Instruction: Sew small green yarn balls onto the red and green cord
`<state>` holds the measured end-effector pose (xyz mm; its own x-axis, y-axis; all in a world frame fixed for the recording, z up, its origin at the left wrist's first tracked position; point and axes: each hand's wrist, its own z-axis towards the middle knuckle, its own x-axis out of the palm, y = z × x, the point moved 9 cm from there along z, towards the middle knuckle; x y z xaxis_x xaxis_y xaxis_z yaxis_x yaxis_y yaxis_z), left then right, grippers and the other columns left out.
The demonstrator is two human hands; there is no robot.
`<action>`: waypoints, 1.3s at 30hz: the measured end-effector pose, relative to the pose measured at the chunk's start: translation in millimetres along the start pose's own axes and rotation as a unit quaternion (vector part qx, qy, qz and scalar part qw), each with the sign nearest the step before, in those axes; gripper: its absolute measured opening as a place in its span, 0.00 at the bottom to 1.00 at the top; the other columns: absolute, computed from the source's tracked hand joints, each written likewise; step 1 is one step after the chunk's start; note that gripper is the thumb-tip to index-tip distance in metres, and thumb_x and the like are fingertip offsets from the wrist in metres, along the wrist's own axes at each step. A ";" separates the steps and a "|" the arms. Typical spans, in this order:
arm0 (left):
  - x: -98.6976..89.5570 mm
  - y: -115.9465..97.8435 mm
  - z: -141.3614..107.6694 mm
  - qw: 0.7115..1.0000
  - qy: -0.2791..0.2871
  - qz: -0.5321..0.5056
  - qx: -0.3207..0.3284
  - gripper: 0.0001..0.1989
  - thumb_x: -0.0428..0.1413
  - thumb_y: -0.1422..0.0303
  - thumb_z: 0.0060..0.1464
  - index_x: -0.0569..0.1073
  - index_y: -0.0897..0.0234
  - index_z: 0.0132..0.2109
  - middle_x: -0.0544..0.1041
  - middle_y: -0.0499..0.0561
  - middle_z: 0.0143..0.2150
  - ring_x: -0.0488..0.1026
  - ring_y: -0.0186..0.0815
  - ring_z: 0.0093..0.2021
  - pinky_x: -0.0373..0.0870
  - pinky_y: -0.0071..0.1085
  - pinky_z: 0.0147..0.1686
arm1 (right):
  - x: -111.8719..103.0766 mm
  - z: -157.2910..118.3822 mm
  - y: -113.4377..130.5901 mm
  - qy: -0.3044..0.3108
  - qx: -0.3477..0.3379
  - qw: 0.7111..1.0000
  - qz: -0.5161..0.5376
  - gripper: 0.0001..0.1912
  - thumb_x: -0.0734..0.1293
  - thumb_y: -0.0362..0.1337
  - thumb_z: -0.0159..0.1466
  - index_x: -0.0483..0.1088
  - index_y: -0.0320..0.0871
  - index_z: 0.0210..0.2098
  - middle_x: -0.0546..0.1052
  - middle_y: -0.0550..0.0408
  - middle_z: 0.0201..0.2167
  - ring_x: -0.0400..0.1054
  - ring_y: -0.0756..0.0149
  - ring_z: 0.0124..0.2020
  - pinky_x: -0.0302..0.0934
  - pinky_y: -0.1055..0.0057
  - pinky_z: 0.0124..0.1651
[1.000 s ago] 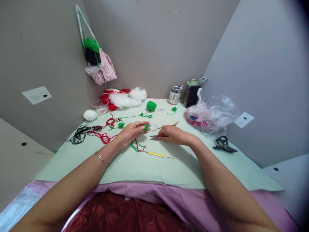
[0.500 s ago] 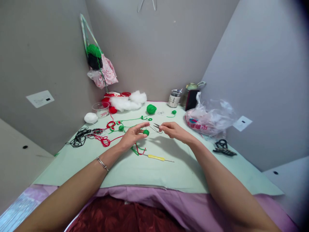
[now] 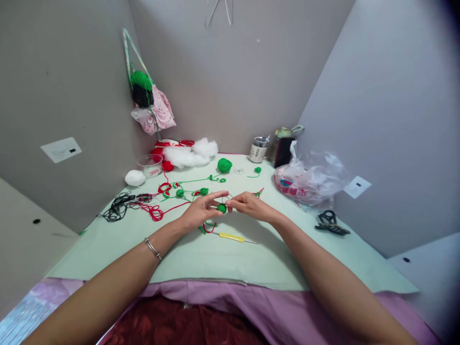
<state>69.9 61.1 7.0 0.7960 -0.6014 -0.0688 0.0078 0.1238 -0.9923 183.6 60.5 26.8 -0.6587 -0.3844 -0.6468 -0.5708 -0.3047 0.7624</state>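
Now the right hand point(image 3: 249, 205) has closed in, fingertips pressed together on something too small to tell, just beside the small round green yarn ball point(image 3: 222, 208) pinched in the left hand point(image 3: 197, 212) above the pale green bench point(image 3: 194, 261), so both hands meet at the ball.

The pale green table point(image 3: 201, 261) carries black yarn point(image 3: 119, 207) by its left edge, a yellow-handled hook point(image 3: 232, 237) towards the front, a claw clip point(image 3: 332, 229) near the right.

Matt yarn point(image 3: 222, 209), glossy plastic bag point(image 3: 300, 181).
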 end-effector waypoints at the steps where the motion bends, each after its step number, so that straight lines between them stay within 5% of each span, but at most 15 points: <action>1: -0.3 0.5 0.0 1.000 -0.001 0.001 -0.002 0.36 0.62 0.70 0.47 0.65 0.63 0.64 0.79 0.57 0.47 0.75 0.39 0.47 0.71 0.33 0.44 | -0.3 -0.3 -0.2 0.002 0.002 1.000 0.001 0.30 0.59 0.57 0.65 0.75 0.37 0.29 0.55 0.63 0.18 0.45 0.75 0.20 0.42 0.73 0.25; 4: -3.1 0.8 -0.4 1.000 -0.013 0.003 -0.011 0.35 0.62 0.72 0.45 0.68 0.61 0.63 0.77 0.57 0.51 0.74 0.38 0.46 0.71 0.32 0.43 | -4.0 -3.8 -1.4 0.023 0.003 1.000 0.001 0.29 0.60 0.58 0.64 0.76 0.37 0.31 0.59 0.62 0.17 0.48 0.75 0.19 0.44 0.74 0.25; 8: -14.4 1.3 -0.1 0.998 -0.049 0.026 -0.007 0.33 0.63 0.74 0.41 0.73 0.58 0.59 0.75 0.56 0.55 0.73 0.37 0.44 0.72 0.33 0.42 | -13.1 -9.0 -14.2 0.072 0.014 0.997 -0.007 0.28 0.57 0.56 0.67 0.78 0.39 0.35 0.76 0.53 0.26 0.65 0.68 0.26 0.57 0.72 0.32; 13: -22.4 0.2 0.5 0.996 -0.065 0.049 0.023 0.32 0.65 0.73 0.40 0.75 0.56 0.56 0.76 0.56 0.53 0.73 0.42 0.49 0.71 0.37 0.48 | -54.1 2.5 -44.0 -0.142 0.096 0.968 -0.184 0.18 0.60 0.44 0.67 0.78 0.41 0.38 0.80 0.50 0.35 0.71 0.61 0.38 0.58 0.70 0.40; 21: -24.5 -6.4 -3.3 0.989 -0.088 0.118 0.020 0.21 0.60 0.59 0.52 0.78 0.58 0.52 0.78 0.54 0.54 0.72 0.46 0.55 0.67 0.39 0.56 | -23.1 29.6 -41.9 -0.164 0.110 0.941 -0.276 0.11 0.61 0.35 0.65 0.76 0.40 0.36 0.76 0.42 0.45 0.70 0.55 0.46 0.56 0.65 0.46; 27: -43.7 -3.7 -0.4 0.988 -0.151 0.017 0.033 0.18 0.59 0.57 0.54 0.80 0.65 0.45 0.81 0.58 0.47 0.77 0.43 0.44 0.69 0.41 0.53 | -28.5 31.3 -52.8 -0.208 0.119 0.954 -0.179 0.05 0.64 0.29 0.58 0.72 0.39 0.29 0.75 0.41 0.40 0.69 0.54 0.44 0.57 0.63 0.47; 32: -72.3 -2.3 -1.8 0.961 -0.225 -0.159 0.031 0.17 0.66 0.61 0.47 0.80 0.69 0.41 0.82 0.57 0.39 0.79 0.39 0.39 0.71 0.40 0.52 | -62.0 21.3 -65.0 -0.255 0.115 0.960 0.012 0.07 0.63 0.38 0.56 0.69 0.40 0.28 0.72 0.51 0.26 0.67 0.63 0.29 0.61 0.67 0.34; 39: -116.4 -11.9 -14.8 0.895 -0.318 -0.302 0.086 0.09 0.63 0.72 0.51 0.77 0.68 0.41 0.81 0.52 0.37 0.78 0.30 0.38 0.71 0.33 0.54 | -93.7 -1.9 -86.8 -0.338 0.102 0.905 0.238 0.10 0.67 0.42 0.53 0.65 0.42 0.28 0.72 0.47 0.28 0.62 0.69 0.24 0.58 0.70 0.23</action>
<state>-31.8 117.9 25.3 0.7977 -0.0369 0.6020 0.6028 0.0807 -0.7938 295.8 121.3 21.3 -0.9639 0.2113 -0.1622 -0.1767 -0.0516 0.9829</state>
